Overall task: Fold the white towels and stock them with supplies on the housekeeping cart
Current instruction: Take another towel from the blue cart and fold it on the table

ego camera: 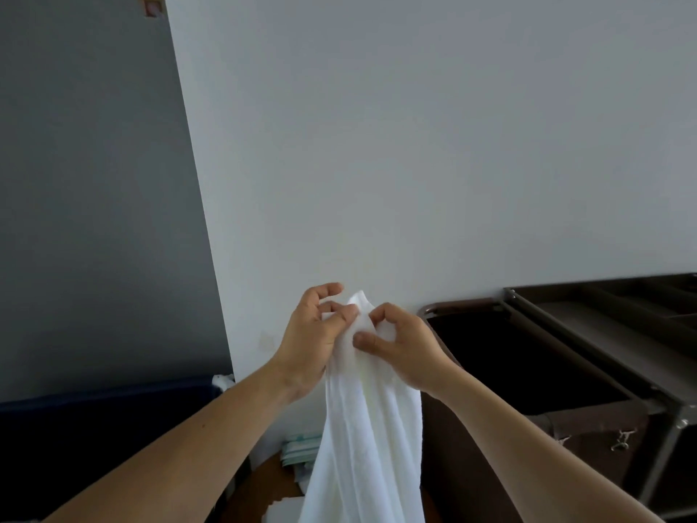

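Towel [371,428]: you hold it up by its top edge in front of the wall. The rest hangs straight down in long soft folds and runs out of the bottom of the view. It is in the air, left of the cart.
Left hand [315,335]: your thumb and curled fingers pinch the towel's top edge from the left. Your forefinger is lifted above the others, free of the cloth.
Right hand [409,347]: your thumb and forefinger pinch the same edge from the right, just below the peak of cloth. Your other fingers are curled behind and mostly hidden.
Hands together: they sit close side by side, fingertips almost meeting on the cloth. You cannot tell whether they touch.
Cart [660,458]: it stands to your right against the wall, on a grey metal frame.
Tray [611,322]: this is the cart's top, split by dividers into compartments. What lies in them is too dark to tell.
Bag [528,368]: dark brown, hung open on the cart's left end, just beside the towel.
Packets [300,449]: a pale green-white stack on the floor [271,481], behind the hanging towel.
Wall [415,145]: white and plain, it fills most of the view.
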{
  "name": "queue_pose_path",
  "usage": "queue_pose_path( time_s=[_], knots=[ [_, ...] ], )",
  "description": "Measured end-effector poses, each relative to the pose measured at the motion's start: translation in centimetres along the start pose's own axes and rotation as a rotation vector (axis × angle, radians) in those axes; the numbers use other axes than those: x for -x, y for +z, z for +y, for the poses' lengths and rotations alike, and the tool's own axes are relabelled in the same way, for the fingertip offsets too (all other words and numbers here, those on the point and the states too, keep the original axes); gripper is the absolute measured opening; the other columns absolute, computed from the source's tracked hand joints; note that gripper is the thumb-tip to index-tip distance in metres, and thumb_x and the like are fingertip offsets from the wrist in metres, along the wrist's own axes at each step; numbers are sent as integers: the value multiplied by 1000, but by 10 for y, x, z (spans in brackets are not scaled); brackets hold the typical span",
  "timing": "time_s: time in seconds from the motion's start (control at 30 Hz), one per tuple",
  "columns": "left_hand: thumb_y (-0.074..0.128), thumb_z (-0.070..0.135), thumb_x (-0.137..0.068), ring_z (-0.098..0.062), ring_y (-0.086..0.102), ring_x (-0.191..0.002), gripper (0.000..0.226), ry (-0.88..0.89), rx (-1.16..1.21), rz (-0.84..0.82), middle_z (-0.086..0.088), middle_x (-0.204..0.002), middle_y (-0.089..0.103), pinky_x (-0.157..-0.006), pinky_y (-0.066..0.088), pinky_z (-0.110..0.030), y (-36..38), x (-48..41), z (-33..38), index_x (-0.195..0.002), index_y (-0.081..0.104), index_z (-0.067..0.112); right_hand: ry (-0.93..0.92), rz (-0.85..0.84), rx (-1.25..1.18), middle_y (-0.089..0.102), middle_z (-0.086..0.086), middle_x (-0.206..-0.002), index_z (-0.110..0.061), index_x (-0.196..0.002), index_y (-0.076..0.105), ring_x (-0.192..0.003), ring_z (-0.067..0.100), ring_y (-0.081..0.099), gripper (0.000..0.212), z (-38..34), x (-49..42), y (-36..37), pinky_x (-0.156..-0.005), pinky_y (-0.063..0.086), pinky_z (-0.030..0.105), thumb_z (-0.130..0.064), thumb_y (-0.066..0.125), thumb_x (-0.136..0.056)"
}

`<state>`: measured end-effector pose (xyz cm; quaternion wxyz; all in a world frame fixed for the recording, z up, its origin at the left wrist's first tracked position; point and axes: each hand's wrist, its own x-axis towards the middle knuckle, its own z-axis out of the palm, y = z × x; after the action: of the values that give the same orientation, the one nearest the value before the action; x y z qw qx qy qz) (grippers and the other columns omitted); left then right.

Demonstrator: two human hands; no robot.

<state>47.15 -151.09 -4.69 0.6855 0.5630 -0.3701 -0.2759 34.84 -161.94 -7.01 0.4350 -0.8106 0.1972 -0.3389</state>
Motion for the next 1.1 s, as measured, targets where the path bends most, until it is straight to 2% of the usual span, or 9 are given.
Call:
queue_pose_path(
  time_s=[0.13,0.2,0.37,0.47,0.57,0.67,0.77,0.97,1.1],
  knots=[
    [54,37,-95,-36,63,-107,51,-379,117,-311,-19,-117,66,-99,48,-49,-12,5,-6,-129,60,-1,9,-118,-110,61,-5,-77,-25,-78,59,-72,11,56,19,5,14,2,-69,45,31,-25,75,-89],
    [51,38,-96,-34,60,-104,54,-467,69,-350,-20,-112,64,-99,46,-49,-17,9,-8,-129,60,-5,13,-215,-111,61,-8,-78,-32,-73,57,-76,11,56,21,5,19,2,-72,45,30,-28,72,-87],
    [50,19,-98,-35,59,-100,36,-449,-79,-280,-32,-118,63,-100,46,-56,-22,16,-23,-121,66,-4,0,-223,28,51,-21,-64,-26,-69,47,-61,-1,43,20,16,28,14,-58,33,16,-37,59,-79],
    [50,16,-98,-33,56,-93,34,-408,-55,-170,-25,-105,63,-85,49,-47,-26,18,-31,-119,67,-5,-17,-139,-2,58,-12,-83,-16,-82,57,-71,0,50,16,27,31,15,-65,39,18,-28,63,-91],
    [55,17,-98,-31,67,-92,27,-355,-69,-101,-16,-105,73,-87,56,-45,-26,22,-35,-110,73,1,-44,-65,13,61,-6,-99,-11,-88,61,-80,-3,54,11,33,33,16,-69,42,12,-18,65,-94],
    [54,15,-100,-33,71,-97,24,-311,-71,-48,-17,-104,75,-91,57,-47,-23,26,-40,-105,73,1,-9,-4,28,58,-15,-74,-24,-74,53,-63,1,49,25,36,35,21,-59,39,15,-28,67,-94],
    [48,15,-103,-36,71,-99,29,-274,-80,-86,-18,-103,74,-92,57,-48,-19,29,-47,-108,72,0,34,13,-3,50,-17,-56,-24,-69,48,-52,2,42,32,39,36,24,-51,35,16,-31,71,-91],
    [40,15,-103,-29,72,-90,37,-297,65,-103,-22,-104,73,-77,60,-37,-14,33,-59,-105,74,2,151,87,-115,73,-5,-79,-27,-90,62,-67,4,64,15,34,34,28,-58,49,20,-25,76,-86],
    [41,17,-102,-29,69,-94,38,-316,122,-136,-21,-107,72,-88,55,-43,-16,36,-64,-102,78,7,167,68,-182,75,-3,-85,-30,-93,67,-73,5,68,14,32,36,33,-62,55,21,-23,77,-85]
  ],
)
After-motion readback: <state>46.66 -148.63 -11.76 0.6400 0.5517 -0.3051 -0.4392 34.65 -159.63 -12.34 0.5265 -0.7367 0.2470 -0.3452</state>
